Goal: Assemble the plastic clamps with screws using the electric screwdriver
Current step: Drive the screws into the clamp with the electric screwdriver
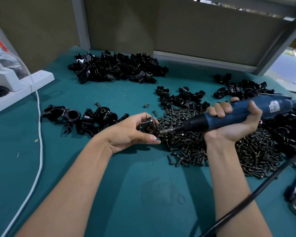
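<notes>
Observed at the green bench [126, 185]: the left hand [126, 132] grasps one black plastic clamp [148, 126], fingers curled over its top and thumb stretched beneath it, holding it just above the bench surface at the left edge of the screw heap [186, 144]. The right hand [234, 129] is clenched around the blue electric screwdriver [241, 110], palm turned up, fingers wrapped over the barrel. The tool lies nearly level and points left; its metal bit [166, 131] meets the right side of the held clamp. Whether a screw sits on the bit cannot be told. The screw heap spreads under and behind both the tool and the right forearm. A few loose screws [146, 105] lie apart, beyond the left hand. A small group of clamps [85, 119] rests left of the left hand. A large pile of black clamp parts [116, 67] occupies the far side of the bench, and further clamp clusters [181, 98] lie behind the screw heap and along the right edge. A white cable [39, 134] runs down the left side of the bench from a white power strip [24, 86]. A black cord [246, 199] crosses the near right corner, over the right forearm.
</notes>
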`<act>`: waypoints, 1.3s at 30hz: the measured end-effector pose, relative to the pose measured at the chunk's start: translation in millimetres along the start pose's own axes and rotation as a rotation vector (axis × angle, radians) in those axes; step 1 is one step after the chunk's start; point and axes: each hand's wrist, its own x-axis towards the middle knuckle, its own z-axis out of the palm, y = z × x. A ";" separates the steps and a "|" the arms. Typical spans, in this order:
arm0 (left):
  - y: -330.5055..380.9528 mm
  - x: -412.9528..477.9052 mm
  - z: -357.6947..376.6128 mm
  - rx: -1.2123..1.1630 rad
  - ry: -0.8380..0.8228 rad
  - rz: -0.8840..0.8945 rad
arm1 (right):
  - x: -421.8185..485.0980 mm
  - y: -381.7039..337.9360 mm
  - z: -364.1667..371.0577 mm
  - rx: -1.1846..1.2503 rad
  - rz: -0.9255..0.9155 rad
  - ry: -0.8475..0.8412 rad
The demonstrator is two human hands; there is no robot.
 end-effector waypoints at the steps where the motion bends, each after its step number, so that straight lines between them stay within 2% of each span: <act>1: 0.0 0.4 0.1 0.000 0.000 -0.001 | -0.1 0.1 0.0 0.000 -0.001 0.001; 39: 0.3 2.7 5.9 0.061 0.031 0.015 | -2.7 -0.1 -0.6 -0.027 0.014 0.004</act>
